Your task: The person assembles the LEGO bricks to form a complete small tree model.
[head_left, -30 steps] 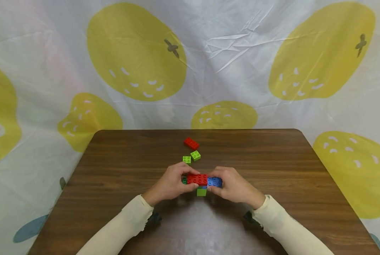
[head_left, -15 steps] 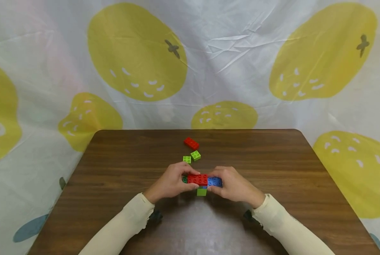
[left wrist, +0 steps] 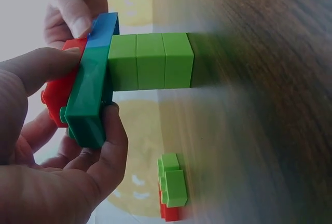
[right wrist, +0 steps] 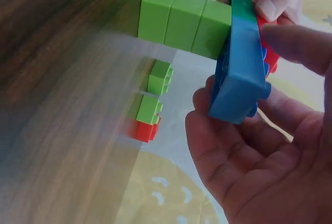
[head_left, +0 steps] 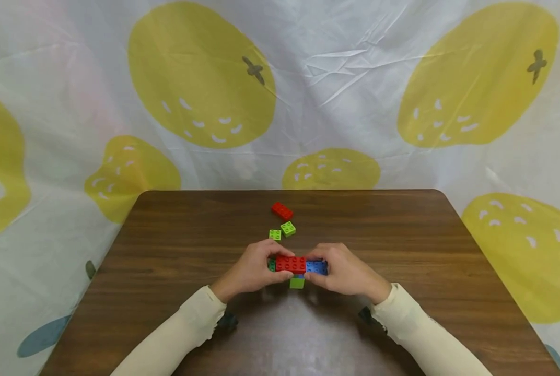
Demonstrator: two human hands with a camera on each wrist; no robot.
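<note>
Both hands hold one toy brick build near the table's middle. A column of several light green bricks (left wrist: 151, 60) carries a dark green brick (left wrist: 85, 99) and a blue brick (right wrist: 241, 73), set end to end. Across their join lies a red brick (head_left: 290, 264), studs up. My left hand (head_left: 252, 269) pinches the red brick between thumb and fingers, its fingers also round the dark green one. From the other side my right hand (head_left: 348, 269) grips the blue brick, its thumb touching the red brick's edge. The column's foot is at or close to the tabletop; I cannot tell which.
Behind the build, two loose light green bricks (head_left: 288, 228) and a second red brick (head_left: 282, 211) lie on the brown wooden table (head_left: 190, 224). A white curtain (head_left: 336, 104) with yellow fruit prints hangs beyond the table's far edge.
</note>
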